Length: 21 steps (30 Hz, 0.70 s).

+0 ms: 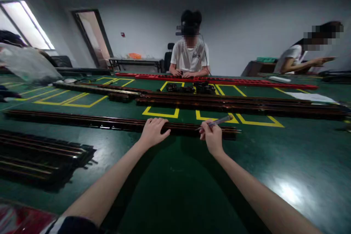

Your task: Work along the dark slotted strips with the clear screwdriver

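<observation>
A long dark rail (120, 123) lies crosswise on the green table in front of me, its right end showing thin metal ends. My left hand (154, 131) rests on the rail near its middle, fingers laid over it and thumb spread, so it is open. My right hand (213, 137) is closed around a slim pen-like tool (221, 120) with a greyish, see-through shaft and a yellowish end. The tool's thin tip points down and left at the rail's top. Whether the tip touches the rail, I cannot tell.
A stack of dark rails (35, 157) lies at left. Farther back are a longer bundle of rails (246, 105), black parts (204, 87) and a red slotted strip (236, 80). Yellow tape (161, 114) marks the table (175, 190). One person (189, 56) sits opposite, another (293, 58) at right.
</observation>
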Motion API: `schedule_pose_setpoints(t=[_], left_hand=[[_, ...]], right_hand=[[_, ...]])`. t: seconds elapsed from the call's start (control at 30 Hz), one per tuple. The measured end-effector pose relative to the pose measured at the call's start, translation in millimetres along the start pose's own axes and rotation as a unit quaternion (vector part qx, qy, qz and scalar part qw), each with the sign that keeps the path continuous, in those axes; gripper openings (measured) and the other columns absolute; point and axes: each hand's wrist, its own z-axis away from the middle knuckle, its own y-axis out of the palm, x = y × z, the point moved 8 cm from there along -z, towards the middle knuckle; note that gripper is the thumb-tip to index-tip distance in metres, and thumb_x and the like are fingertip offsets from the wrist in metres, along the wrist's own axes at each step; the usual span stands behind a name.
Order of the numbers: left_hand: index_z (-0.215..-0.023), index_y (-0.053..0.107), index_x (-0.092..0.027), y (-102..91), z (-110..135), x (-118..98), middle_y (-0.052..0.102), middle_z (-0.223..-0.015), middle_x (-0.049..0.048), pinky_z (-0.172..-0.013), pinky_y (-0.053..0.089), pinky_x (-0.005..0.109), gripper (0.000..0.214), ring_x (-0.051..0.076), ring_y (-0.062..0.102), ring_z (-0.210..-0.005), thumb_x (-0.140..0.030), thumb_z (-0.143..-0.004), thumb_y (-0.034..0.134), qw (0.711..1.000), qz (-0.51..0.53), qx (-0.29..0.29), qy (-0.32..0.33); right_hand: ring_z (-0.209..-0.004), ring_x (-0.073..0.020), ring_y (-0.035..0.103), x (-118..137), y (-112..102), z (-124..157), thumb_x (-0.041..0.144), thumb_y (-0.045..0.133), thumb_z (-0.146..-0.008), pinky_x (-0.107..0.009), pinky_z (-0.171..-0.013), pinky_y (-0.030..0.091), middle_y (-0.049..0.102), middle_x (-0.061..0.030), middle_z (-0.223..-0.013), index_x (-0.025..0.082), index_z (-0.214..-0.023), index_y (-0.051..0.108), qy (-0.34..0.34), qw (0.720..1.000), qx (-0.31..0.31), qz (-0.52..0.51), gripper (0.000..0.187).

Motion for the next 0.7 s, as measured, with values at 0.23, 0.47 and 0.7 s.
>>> schedule_pose_setpoints(t=[0.23,0.47,0.7], left_hand=[[-0.107,0.058,-0.018,-1.0,2.7,-0.6,0.067,-0.104,0.0078,-0.086,0.04,0.04,0.036,0.025,0.06,-0.095,-0.045,-0.085,0.049,1.0,-0.009,-0.014,0.004],[-0.106,0.059,-0.016,-0.3,2.0,0.1,0.067,-0.102,0.0084,-0.084,0.04,0.04,0.035,0.025,0.06,-0.094,-0.043,-0.087,0.047,1.0,-0.004,-0.014,0.002],[-0.104,0.06,-0.017,-2.6,1.2,-2.4,0.068,-0.101,0.0084,-0.086,0.04,0.042,0.03,0.024,0.06,-0.094,-0.037,-0.087,0.048,1.0,0.001,-0.004,-0.016]], right_hand=[[-0.033,-0.0076,0.046,0.8,0.6,1.6,0.042,0.059,-0.076,-0.02,-0.033,0.035,0.051,0.005,-0.05,0.018,-0.066,0.05,-0.002,1.0,0.006,0.002,0.027],[-0.034,-0.0081,0.047,4.1,2.2,2.7,0.046,0.06,-0.076,-0.02,-0.034,0.036,0.052,0.0042,-0.051,0.018,-0.066,0.051,-0.003,1.0,0.013,0.004,0.031],[-0.036,-0.0081,0.047,5.5,2.6,4.2,0.048,0.059,-0.077,-0.02,-0.035,0.037,0.052,0.0038,-0.052,0.018,-0.067,0.051,-0.006,1.0,0.015,0.008,0.033]])
